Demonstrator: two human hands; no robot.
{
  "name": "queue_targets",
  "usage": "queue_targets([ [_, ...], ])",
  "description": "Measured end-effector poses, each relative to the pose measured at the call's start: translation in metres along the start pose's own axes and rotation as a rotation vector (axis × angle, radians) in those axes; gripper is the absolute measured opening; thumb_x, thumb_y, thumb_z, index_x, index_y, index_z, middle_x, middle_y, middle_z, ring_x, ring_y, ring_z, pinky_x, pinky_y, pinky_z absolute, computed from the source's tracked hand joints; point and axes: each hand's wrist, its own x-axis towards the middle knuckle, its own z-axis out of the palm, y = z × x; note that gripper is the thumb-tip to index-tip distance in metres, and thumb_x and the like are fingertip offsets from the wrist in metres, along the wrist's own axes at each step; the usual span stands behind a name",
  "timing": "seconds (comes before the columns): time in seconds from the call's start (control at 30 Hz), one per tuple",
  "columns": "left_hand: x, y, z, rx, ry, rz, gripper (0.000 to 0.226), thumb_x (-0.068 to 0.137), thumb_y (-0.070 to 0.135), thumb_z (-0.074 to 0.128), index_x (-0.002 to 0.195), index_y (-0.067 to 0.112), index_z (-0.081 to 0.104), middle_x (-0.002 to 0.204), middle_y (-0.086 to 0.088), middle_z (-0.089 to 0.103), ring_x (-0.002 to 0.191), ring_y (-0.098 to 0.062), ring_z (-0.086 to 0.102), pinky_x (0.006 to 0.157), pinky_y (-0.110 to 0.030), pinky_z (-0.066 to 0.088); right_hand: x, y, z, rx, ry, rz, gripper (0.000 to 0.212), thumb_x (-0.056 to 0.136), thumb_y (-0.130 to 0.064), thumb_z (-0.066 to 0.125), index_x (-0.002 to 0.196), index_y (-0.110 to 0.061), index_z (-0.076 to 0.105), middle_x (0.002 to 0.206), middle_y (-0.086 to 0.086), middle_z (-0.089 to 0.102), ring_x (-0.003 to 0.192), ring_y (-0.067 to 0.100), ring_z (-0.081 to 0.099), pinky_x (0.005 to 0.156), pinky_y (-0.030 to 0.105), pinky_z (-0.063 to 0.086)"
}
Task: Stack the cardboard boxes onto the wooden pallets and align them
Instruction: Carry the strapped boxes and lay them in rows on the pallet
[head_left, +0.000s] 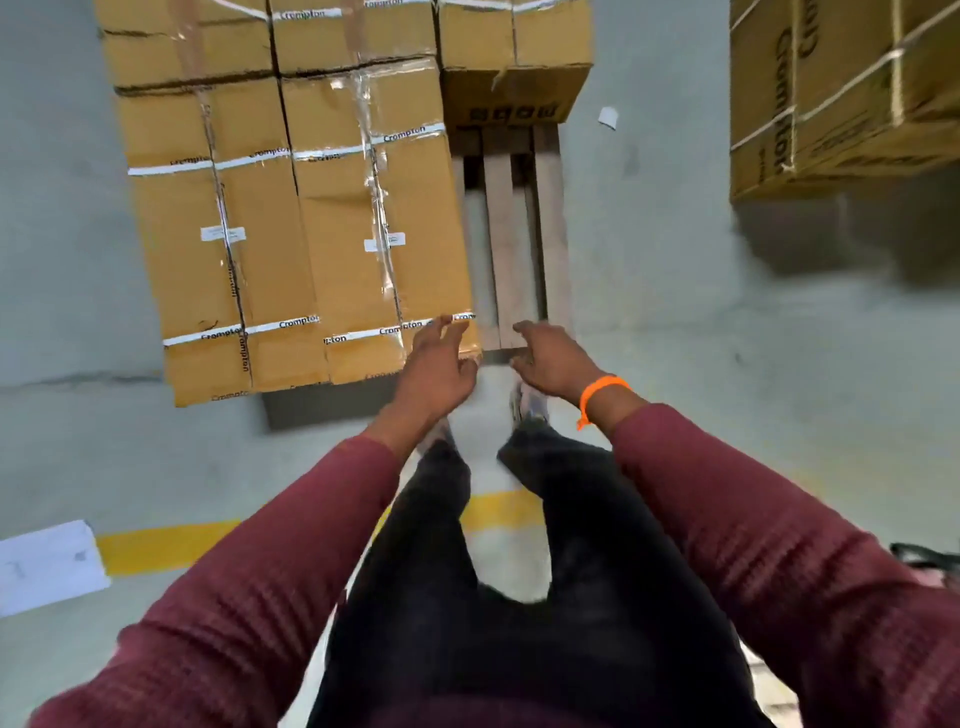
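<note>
Brown cardboard boxes with white printed straps are stacked on a wooden pallet (511, 228). The nearest right box (379, 228) lies lengthwise, with another box (218, 244) at its left. A smaller box (511, 62) sits at the pallet's far end, and bare slats show in front of it. My left hand (439, 364) touches the near right corner of the nearest right box with relaxed fingers. My right hand (550, 358), with an orange band on its wrist, hovers over the pallet's near end and holds nothing.
A separate strapped box stack (841, 93) stands at the upper right. A yellow floor line (166, 545) runs across behind my feet. A white sheet (47, 566) lies at the left edge, and a paper scrap (608, 117) lies beyond the pallet. Grey concrete floor surrounds everything.
</note>
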Motion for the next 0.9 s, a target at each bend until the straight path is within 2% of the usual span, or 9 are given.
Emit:
queue_targets([
  [0.13,-0.019,0.084,-0.016,0.025,0.026,0.060,0.051,0.090,0.017,0.065,0.139,0.007,0.055,0.141,-0.020,0.050,0.131,-0.037,0.047,0.111,-0.037,0.037,-0.069,0.012,-0.057,0.187,0.173,0.006,0.047,0.094,-0.019,0.065,0.138,-0.005,0.057,0.126,0.018,0.069,0.120,0.034,0.062,0.099,0.035,0.043],
  [0.3,-0.033,0.175,0.010,0.027,0.030,0.079,0.047,0.092,0.019,0.066,0.136,0.006,0.058,0.138,-0.018,0.056,0.131,-0.034,0.049,0.110,-0.034,0.034,-0.135,0.074,-0.072,0.465,0.330,0.171,0.033,0.093,-0.015,0.062,0.124,-0.006,0.068,0.120,0.015,0.072,0.115,0.032,0.064,0.096,0.032,0.044],
  [0.43,-0.029,0.264,0.046,0.042,0.041,0.105,0.047,0.093,0.023,0.064,0.138,0.010,0.057,0.141,-0.013,0.055,0.133,-0.029,0.050,0.111,-0.032,0.035,-0.165,0.153,-0.112,0.388,0.276,0.162,0.034,0.090,-0.020,0.066,0.123,-0.011,0.068,0.119,0.014,0.072,0.116,0.033,0.064,0.097,0.037,0.049],
  [0.5,-0.020,0.311,0.068,0.023,0.048,0.139,0.047,0.093,0.026,0.063,0.137,0.012,0.058,0.141,-0.012,0.056,0.133,-0.028,0.050,0.112,-0.034,0.037,-0.175,0.193,-0.156,0.400,0.318,0.158,0.037,0.092,-0.022,0.067,0.127,-0.012,0.066,0.122,0.011,0.071,0.118,0.029,0.063,0.099,0.035,0.047],
  [0.6,-0.003,0.379,0.100,0.033,0.010,0.181,0.047,0.093,0.026,0.063,0.138,0.011,0.057,0.142,-0.012,0.055,0.133,-0.028,0.049,0.113,-0.035,0.036,-0.189,0.251,-0.221,0.508,0.516,0.218,0.035,0.094,-0.020,0.067,0.127,-0.009,0.066,0.120,0.011,0.071,0.116,0.028,0.063,0.096,0.031,0.044],
  [0.67,0.003,0.420,0.113,0.073,-0.003,0.238,0.048,0.094,0.027,0.063,0.138,0.012,0.056,0.142,-0.012,0.055,0.133,-0.029,0.048,0.112,-0.035,0.035,-0.201,0.278,-0.251,0.602,0.590,0.258,0.033,0.093,-0.020,0.067,0.125,-0.009,0.067,0.115,0.010,0.073,0.112,0.027,0.065,0.091,0.028,0.045],
  [0.77,0.014,0.475,0.120,0.132,-0.025,0.343,0.049,0.095,0.029,0.062,0.140,0.014,0.054,0.143,-0.010,0.053,0.134,-0.028,0.046,0.111,-0.036,0.035,-0.212,0.305,-0.283,0.747,0.622,0.310,0.031,0.094,-0.020,0.067,0.124,-0.011,0.069,0.113,0.008,0.072,0.108,0.023,0.066,0.082,0.022,0.043],
  [0.9,0.048,0.528,0.128,0.119,-0.026,0.375,0.048,0.094,0.028,0.062,0.140,0.013,0.054,0.142,-0.010,0.053,0.133,-0.028,0.046,0.111,-0.035,0.035,-0.202,0.331,-0.313,0.828,0.637,0.316,0.029,0.094,-0.018,0.067,0.122,-0.010,0.071,0.113,0.008,0.073,0.107,0.021,0.066,0.084,0.019,0.041],
])
